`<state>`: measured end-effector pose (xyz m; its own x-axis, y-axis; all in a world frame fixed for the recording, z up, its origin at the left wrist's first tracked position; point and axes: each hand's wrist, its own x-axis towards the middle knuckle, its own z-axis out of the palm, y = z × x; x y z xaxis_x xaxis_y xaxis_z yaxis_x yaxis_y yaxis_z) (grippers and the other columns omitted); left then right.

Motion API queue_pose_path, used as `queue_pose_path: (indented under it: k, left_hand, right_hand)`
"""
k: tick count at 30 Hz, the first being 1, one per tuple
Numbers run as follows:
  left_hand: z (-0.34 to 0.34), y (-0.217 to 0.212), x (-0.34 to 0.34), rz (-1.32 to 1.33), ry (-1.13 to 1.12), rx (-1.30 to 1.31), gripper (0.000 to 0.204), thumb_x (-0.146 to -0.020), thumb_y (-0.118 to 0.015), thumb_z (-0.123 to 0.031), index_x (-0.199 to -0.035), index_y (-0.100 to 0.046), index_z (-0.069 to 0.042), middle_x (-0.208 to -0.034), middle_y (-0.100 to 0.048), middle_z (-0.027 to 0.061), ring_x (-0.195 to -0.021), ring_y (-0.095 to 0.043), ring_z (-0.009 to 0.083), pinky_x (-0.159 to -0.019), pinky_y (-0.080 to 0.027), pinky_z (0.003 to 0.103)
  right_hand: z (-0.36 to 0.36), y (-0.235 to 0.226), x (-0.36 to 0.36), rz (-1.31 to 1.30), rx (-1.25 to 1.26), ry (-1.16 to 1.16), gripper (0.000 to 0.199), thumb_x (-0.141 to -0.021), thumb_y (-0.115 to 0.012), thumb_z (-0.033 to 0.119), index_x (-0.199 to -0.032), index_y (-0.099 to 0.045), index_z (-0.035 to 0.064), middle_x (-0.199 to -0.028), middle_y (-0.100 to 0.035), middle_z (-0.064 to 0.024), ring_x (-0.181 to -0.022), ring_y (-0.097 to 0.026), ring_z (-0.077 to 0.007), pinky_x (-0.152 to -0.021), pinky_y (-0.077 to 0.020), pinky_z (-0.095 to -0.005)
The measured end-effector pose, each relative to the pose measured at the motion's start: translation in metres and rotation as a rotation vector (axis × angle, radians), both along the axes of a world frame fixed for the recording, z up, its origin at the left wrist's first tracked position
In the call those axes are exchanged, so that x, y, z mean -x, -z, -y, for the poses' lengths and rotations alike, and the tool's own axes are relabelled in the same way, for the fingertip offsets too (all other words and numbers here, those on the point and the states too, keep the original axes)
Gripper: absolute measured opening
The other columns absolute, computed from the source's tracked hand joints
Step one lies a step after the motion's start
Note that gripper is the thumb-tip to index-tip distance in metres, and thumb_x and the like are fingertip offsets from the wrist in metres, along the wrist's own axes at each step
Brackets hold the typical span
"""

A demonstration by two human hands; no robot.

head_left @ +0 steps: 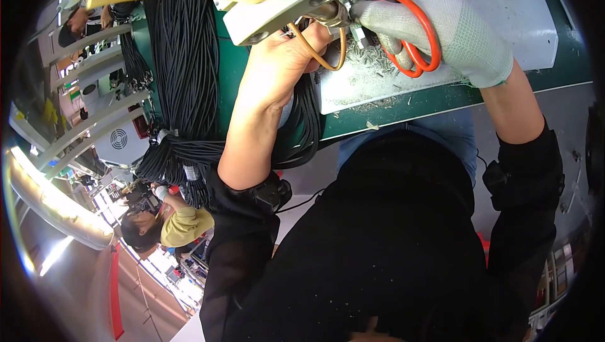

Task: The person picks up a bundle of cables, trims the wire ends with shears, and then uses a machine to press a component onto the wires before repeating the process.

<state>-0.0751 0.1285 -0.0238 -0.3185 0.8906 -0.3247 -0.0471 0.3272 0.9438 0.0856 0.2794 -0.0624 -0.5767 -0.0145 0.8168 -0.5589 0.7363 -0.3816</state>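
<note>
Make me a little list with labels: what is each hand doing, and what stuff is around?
left hand: bare, pinching a thin orange loop against a grey metal fixture
right hand: white glove, holding orange scissors, tips hidden at the fixture
work surface: pale mat littered with small clippings, on a green bench
cables: big black bundle lying to the left
nearby: another person in a yellow top, farther left
clothes: black sleeves and black top
</note>
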Motion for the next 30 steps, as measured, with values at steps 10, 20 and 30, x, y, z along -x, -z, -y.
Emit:
queue_pose_path:
  k: [10,20,30]
  left_hand:
    - [0.006,0.003,0.004,0.075,0.11,-0.03,0.016,-0.087,-0.068,-0.018,-0.087,-0.06,-0.005,-0.068,-0.055,-0.0018,-0.052,-0.046,0.0033,-0.043,-0.032,0.018]
    - [0.04,-0.004,-0.016,-0.056,-0.228,-0.167,0.021,-0.099,-0.05,-0.018,-0.089,-0.055,-0.001,-0.069,-0.054,0.0024,-0.054,-0.052,0.0096,-0.049,-0.042,0.019]
    - [0.083,-0.046,-0.072,-0.093,0.15,-0.156,0.013,-0.091,-0.061,-0.001,-0.102,-0.06,0.005,-0.085,-0.066,0.0096,-0.079,-0.065,0.0141,-0.072,-0.052,0.026]
  right_hand:
    - [0.026,-0.057,-0.021,0.969,1.132,0.131,0.031,-0.084,-0.065,0.024,-0.071,-0.062,-0.0041,-0.056,-0.06,-0.0101,-0.044,-0.058,-0.0152,-0.041,-0.0438,-0.0263]
    - [0.066,-0.045,-0.056,0.674,1.08,0.155,0.019,-0.091,-0.057,0.02,-0.086,-0.059,0.0018,-0.055,-0.05,0.0003,-0.041,-0.047,-0.0062,-0.043,-0.0368,-0.0203]
    - [0.123,-0.075,-0.094,0.709,0.787,0.496,0.007,-0.077,-0.062,0.008,-0.079,-0.058,0.0022,-0.055,-0.053,-0.0051,-0.048,-0.056,-0.0136,-0.046,-0.0408,-0.026]
